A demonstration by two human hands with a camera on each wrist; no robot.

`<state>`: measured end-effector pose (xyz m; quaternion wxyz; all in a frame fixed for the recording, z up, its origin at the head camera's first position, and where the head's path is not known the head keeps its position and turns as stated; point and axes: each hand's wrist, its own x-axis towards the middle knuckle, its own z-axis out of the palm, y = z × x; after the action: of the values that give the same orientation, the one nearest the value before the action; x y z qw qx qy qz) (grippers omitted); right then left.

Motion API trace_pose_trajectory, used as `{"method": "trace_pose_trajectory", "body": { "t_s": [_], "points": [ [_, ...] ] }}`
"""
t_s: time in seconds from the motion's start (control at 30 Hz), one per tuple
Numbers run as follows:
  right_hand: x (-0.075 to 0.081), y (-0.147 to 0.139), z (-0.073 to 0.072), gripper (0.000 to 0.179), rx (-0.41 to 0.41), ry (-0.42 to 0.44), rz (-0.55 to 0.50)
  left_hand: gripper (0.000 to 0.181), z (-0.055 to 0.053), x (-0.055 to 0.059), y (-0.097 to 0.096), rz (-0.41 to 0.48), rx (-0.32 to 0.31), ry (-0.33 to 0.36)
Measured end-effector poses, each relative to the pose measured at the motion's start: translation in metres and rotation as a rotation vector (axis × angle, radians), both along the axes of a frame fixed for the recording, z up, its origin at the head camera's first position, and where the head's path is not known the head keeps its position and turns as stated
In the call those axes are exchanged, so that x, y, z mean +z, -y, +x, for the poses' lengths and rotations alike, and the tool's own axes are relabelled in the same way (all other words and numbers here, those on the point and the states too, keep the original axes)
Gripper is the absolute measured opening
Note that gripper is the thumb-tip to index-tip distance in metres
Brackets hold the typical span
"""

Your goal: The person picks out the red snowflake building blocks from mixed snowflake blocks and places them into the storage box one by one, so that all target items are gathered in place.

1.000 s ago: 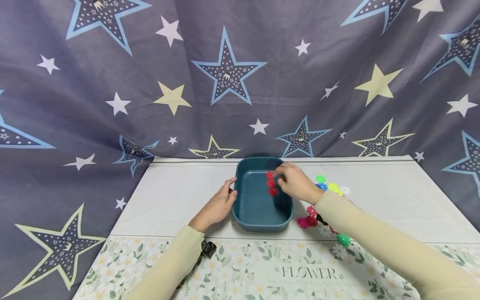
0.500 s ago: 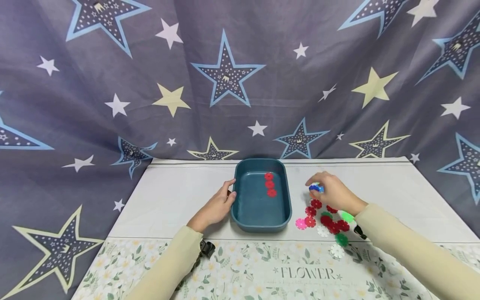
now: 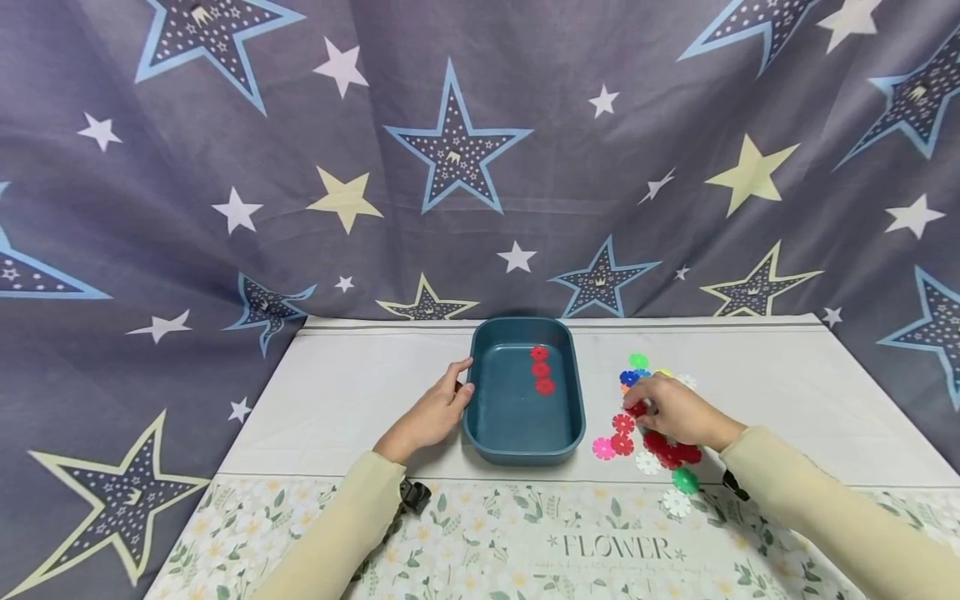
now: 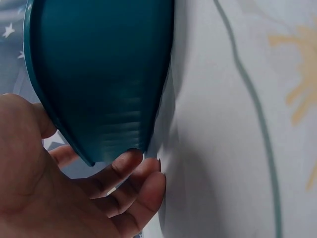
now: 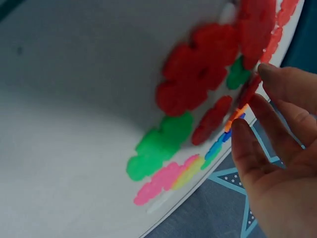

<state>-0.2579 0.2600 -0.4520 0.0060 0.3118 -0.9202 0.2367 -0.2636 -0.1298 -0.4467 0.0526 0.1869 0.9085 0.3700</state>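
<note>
A deep teal plastic bin (image 3: 525,457) stands on the white table, with a row of 3 red flower-shaped discs (image 3: 542,369) on its floor at the right. My left hand (image 3: 429,414) holds the bin's left side, thumb and index finger at the rim; in the left wrist view the other fingers curl by the outer wall (image 4: 99,74). Right of the bin, my right hand (image 3: 678,410) pinches a red notched disc (image 3: 636,408) between thumb and fingertips, low over the pile. In the right wrist view that disc (image 5: 250,90) shows edge-on at the fingertips.
Loose discs lie around my right hand: red ones (image 3: 622,444), a pink one (image 3: 603,448), white ones (image 3: 677,502), green ones (image 3: 685,479) and a blue one (image 3: 628,378). A flowered cloth (image 3: 480,533) covers the table front; a star-patterned curtain (image 3: 570,200) hangs behind.
My right hand has left the bin, where the third red disc now lies untouched, and moved right, then slightly toward me onto another red disc. The left hand keeps its place.
</note>
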Motion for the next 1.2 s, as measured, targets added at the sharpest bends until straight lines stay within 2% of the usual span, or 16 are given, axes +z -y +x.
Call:
{"method": "trace_pose_trajectory", "body": {
  "t_s": [0.27, 0.47, 0.87, 1.0, 1.2],
  "points": [
    [-0.002, 0.004, -0.001, 0.023, -0.037, 0.036, -0.015, 0.048, 0.000, -0.001, 0.000, 0.006, 0.002, 0.003],
    [0.000, 0.005, -0.002, 0.019, -0.078, 0.014, 0.005, 0.048, 0.000, -0.001, 0.000, 0.004, -0.004, 0.002],
    [0.018, 0.011, -0.010, 0.023, -0.122, -0.006, -0.056, 0.048, -0.002, -0.002, 0.001, 0.007, -0.006, 0.011],
    [0.024, 0.016, -0.009, 0.023, -0.106, -0.060, -0.062, 0.048, -0.001, -0.002, 0.001, 0.001, -0.002, 0.014],
    [0.042, 0.038, -0.007, 0.023, 0.007, -0.176, -0.117, 0.048, -0.001, 0.000, 0.000, -0.005, 0.000, 0.009]
  ]
}}
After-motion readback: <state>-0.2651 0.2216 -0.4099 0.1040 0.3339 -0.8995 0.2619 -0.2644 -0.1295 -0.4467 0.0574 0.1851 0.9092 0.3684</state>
